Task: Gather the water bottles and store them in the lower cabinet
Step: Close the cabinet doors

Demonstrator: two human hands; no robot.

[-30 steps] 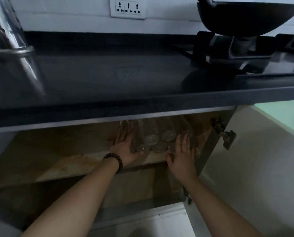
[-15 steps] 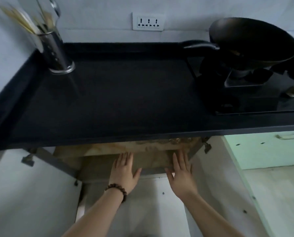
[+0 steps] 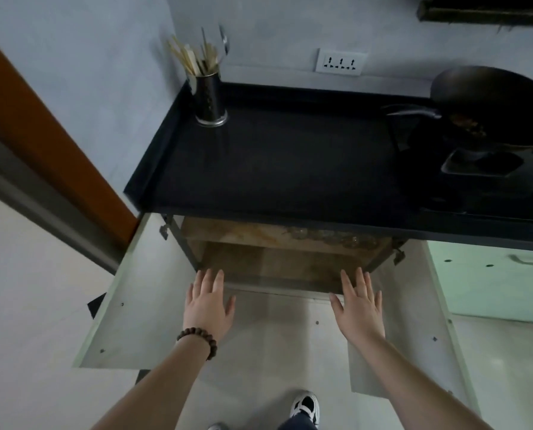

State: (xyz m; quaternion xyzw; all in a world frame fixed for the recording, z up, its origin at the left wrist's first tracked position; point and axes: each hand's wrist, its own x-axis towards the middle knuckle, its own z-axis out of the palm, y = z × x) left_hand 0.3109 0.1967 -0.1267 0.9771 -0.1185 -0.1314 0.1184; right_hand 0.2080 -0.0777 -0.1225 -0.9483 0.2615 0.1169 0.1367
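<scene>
Several clear water bottles (image 3: pixel 330 238) lie on their sides on the upper wooden shelf of the lower cabinet (image 3: pixel 290 265), mostly hidden under the black countertop's edge. My left hand (image 3: pixel 209 302), with a bead bracelet on the wrist, hovers flat and empty in front of the cabinet's left side. In front of the right side, my right hand (image 3: pixel 358 308) is spread flat and empty too. Both hands are outside the cabinet, apart from the bottles.
Both cabinet doors stand open: the left door (image 3: pixel 128 302) and the right door (image 3: pixel 414 321). On the black countertop (image 3: pixel 290 162) stand a metal utensil holder (image 3: pixel 209 97) and a black wok (image 3: pixel 491 107) on a stove. A green drawer unit (image 3: pixel 491 283) is at right. My shoe (image 3: pixel 305 406) is below.
My hands have drawn back out of the cabinet and spread apart, leaving the bottles on the shelf. The view has risen and pulled back, so the countertop and both open doors now show.
</scene>
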